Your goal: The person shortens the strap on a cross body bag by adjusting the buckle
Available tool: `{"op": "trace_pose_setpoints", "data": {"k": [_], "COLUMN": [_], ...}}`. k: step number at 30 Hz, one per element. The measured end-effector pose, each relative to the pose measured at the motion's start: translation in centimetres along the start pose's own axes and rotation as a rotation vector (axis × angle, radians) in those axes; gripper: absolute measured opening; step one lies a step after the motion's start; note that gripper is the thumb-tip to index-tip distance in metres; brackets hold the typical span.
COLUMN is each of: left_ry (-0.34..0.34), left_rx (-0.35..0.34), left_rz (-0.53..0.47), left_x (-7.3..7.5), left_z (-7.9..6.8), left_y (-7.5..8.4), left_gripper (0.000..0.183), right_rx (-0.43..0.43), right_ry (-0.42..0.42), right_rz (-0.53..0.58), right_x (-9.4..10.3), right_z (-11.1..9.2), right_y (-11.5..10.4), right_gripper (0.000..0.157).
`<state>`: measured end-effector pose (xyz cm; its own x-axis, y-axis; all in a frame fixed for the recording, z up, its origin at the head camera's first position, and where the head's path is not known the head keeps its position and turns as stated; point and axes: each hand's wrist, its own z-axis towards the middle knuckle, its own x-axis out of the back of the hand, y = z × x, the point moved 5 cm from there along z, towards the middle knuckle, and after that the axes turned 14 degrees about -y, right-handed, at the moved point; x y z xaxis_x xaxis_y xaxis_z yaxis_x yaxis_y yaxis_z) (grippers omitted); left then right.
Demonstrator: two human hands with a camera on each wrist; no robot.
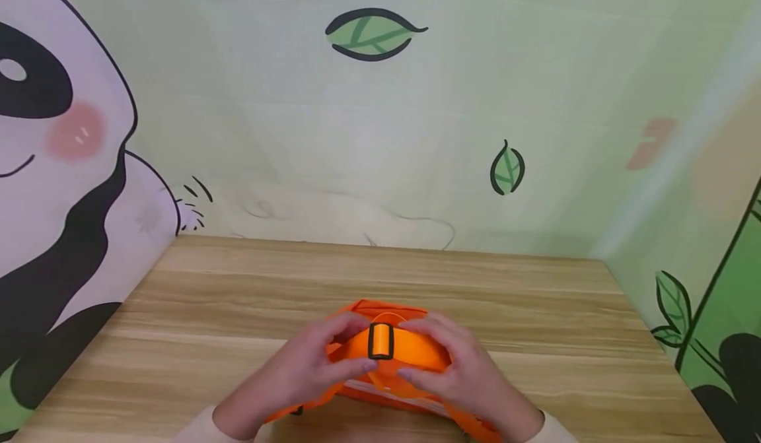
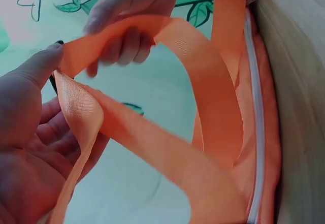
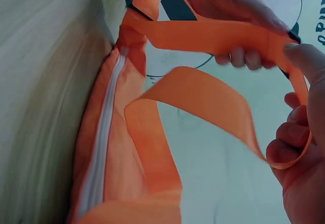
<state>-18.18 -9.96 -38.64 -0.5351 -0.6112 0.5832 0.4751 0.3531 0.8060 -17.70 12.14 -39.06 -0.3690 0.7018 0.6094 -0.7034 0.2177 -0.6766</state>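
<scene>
Orange bag [image 1: 392,369] rests on a wood-grain table [image 1: 238,284], low and central in my head camera's view, with a person's two bare hands at work above it. The left hand [image 1: 309,357] grasps the bag's orange strap [image 1: 419,349], its thumb against a black buckle [image 1: 372,341] threaded onto the webbing. The right hand [image 1: 464,357] grips the same strap on the buckle's other side — fingers curled behind the webbing, thumb in front. From the left wrist I see the webbing loop and twist between the hands and the bag, whose white zipper [image 2: 258,107] runs along the side close to the tabletop. My right wrist feed shows another length of strap arching in the space beside the bag. A second dark buckle [image 1: 297,411] sits by the left wrist, partly hidden. Pale sleeves [image 1: 554,428] cover both forearms. Behind the table hangs a pale green backdrop [image 1: 267,86] — a cartoon panda [image 1: 101,185] at left, outlined leaves [image 1: 371,34] across it.
</scene>
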Motion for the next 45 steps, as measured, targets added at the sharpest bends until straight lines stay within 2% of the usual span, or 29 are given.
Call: {"op": "trace_pose_setpoints", "data": {"k": [3,8,15,18,24,31,34,39,43,45], "left_ry": [-0.001,-0.001,0.082,0.103,0.131,0.150,0.159,0.183,0.194,0.191], "left_rx": [-0.034,-0.133,-0.261,-0.302,-0.273,-0.221,-0.216,-0.239,-0.271,-0.288], "left_rz": [0.001,-0.006,0.085,0.098,0.136,0.089,0.042,-0.012,-0.017,-0.019], "left_x": [0.3,0.1,0.2,0.2,-0.4,-0.8,-0.6,0.1,0.4,0.4], "left_z": [-0.2,-0.4,-0.4,-0.2,0.1,0.3,0.1,-0.4,-0.6,-0.6], "left_y": [-0.2,-0.4,-0.1,0.2,0.5,0.5,0.3,0.0,-0.3,-0.4], "left_gripper": [0.037,0.037,0.049,0.046,0.043,0.038,0.034,0.034,0.037,0.039], "right_rx": [-0.022,-0.041,0.016,0.030,0.070,0.120,0.080,-0.038,-0.056,-0.030], "right_ry": [-0.013,-0.036,-0.018,-0.008,0.007,0.019,0.000,-0.007,-0.001,0.003], "right_rz": [-0.021,-0.028,-0.014,0.002,0.002,-0.017,-0.036,-0.034,-0.018,-0.017], "right_x": [0.3,0.4,0.2,0.0,-0.5,-0.7,-0.7,-0.1,0.4,0.5], "right_z": [-0.2,-0.3,-0.2,-0.1,0.3,0.7,0.7,0.0,-0.5,-0.5], "right_y": [0.0,0.1,-0.1,-0.1,-0.4,-0.9,-0.8,0.0,0.3,0.3], "right_gripper": [0.043,0.039,0.039,0.040,0.042,0.045,0.044,0.041,0.039,0.040]}}
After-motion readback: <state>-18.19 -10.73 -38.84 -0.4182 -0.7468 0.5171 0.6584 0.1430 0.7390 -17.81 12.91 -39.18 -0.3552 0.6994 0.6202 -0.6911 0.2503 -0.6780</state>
